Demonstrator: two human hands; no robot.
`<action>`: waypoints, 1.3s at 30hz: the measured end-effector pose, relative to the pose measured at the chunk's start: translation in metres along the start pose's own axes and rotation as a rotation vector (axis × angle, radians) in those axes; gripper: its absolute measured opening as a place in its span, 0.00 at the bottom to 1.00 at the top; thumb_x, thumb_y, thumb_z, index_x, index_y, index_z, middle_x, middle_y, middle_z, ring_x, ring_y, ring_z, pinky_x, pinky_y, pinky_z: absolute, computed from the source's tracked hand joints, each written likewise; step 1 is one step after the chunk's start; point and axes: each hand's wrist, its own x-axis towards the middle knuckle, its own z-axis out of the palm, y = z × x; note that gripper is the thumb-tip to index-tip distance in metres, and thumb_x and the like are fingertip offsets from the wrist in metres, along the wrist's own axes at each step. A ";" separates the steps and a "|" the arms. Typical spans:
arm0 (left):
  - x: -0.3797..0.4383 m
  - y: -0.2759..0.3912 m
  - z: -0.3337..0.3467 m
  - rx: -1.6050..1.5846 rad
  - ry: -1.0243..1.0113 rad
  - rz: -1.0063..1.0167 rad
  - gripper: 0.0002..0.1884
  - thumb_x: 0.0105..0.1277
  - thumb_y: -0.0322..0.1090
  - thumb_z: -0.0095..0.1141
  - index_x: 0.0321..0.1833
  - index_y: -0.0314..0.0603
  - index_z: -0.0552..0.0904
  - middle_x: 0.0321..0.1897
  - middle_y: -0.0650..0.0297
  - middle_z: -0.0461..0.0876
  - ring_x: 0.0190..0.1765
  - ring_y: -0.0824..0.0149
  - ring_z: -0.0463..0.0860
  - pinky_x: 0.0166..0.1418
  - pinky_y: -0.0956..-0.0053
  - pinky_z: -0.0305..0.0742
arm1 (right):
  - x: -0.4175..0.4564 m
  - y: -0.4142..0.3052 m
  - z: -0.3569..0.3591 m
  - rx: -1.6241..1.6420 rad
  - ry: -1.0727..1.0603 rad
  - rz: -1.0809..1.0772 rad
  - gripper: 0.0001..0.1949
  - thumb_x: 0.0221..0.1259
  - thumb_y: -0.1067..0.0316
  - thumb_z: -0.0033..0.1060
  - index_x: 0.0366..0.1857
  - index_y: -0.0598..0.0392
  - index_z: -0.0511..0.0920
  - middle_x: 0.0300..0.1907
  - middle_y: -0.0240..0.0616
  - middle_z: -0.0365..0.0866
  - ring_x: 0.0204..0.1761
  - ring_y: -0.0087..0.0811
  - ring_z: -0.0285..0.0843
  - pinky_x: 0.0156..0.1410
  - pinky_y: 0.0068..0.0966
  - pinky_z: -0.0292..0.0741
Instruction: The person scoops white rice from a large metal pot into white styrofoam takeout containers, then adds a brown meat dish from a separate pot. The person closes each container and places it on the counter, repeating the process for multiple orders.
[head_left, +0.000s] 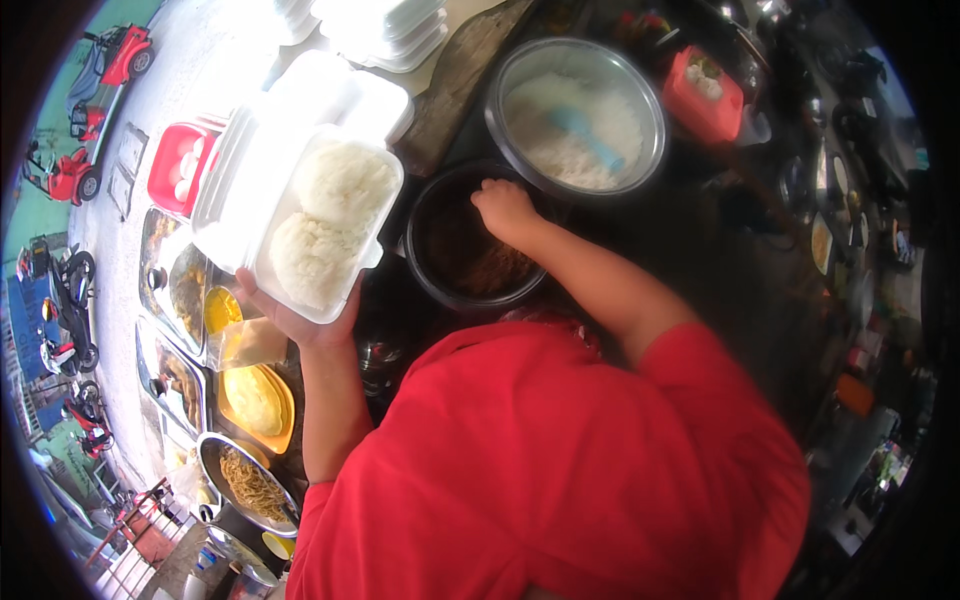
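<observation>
My left hand (300, 315) holds up a white foam clamshell box (379, 251) from below, its lid folded open. Two mounds of white rice (319, 259) lie side by side in it. Over a dark round pot (420, 262) is my right hand (504, 210), its fingers curled together; whether they grip something is hidden. Brown food (491, 270), of a kind I cannot tell, lies in that pot. Just beyond stands a large metal pot (657, 127) of white rice, with a light blue plastic scoop (592, 141) resting on the rice.
Stacked foam boxes (397, 37) stand at the top beside a wooden board (465, 75). A red container (180, 169) of eggs, lidded food trays (169, 375), a yellow-orange plate (277, 427) and a pan of noodles (255, 484) line the left. A red tub (701, 120) stands at the upper right.
</observation>
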 end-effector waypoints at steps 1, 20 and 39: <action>0.000 0.002 0.000 0.015 0.012 -0.009 0.47 0.67 0.75 0.45 0.80 0.49 0.63 0.75 0.52 0.70 0.72 0.42 0.73 0.58 0.37 0.82 | 0.005 -0.003 0.006 -0.020 0.007 0.017 0.08 0.62 0.68 0.56 0.34 0.52 0.87 0.41 0.42 0.84 0.49 0.43 0.86 0.54 0.42 0.81; 0.007 0.015 -0.006 -0.014 0.000 -0.060 0.47 0.68 0.74 0.42 0.81 0.48 0.61 0.77 0.51 0.66 0.76 0.42 0.68 0.74 0.35 0.67 | -0.041 -0.029 0.030 0.558 -0.137 0.297 0.11 0.53 0.74 0.61 0.36 0.46 0.90 0.43 0.44 0.89 0.49 0.47 0.87 0.56 0.42 0.82; 0.016 0.003 -0.016 0.060 -0.060 0.002 0.49 0.67 0.73 0.43 0.82 0.46 0.59 0.79 0.49 0.62 0.77 0.39 0.65 0.74 0.32 0.65 | -0.079 -0.007 -0.104 0.977 -0.077 0.298 0.12 0.55 0.77 0.60 0.40 0.56 0.89 0.31 0.37 0.88 0.34 0.24 0.84 0.43 0.24 0.79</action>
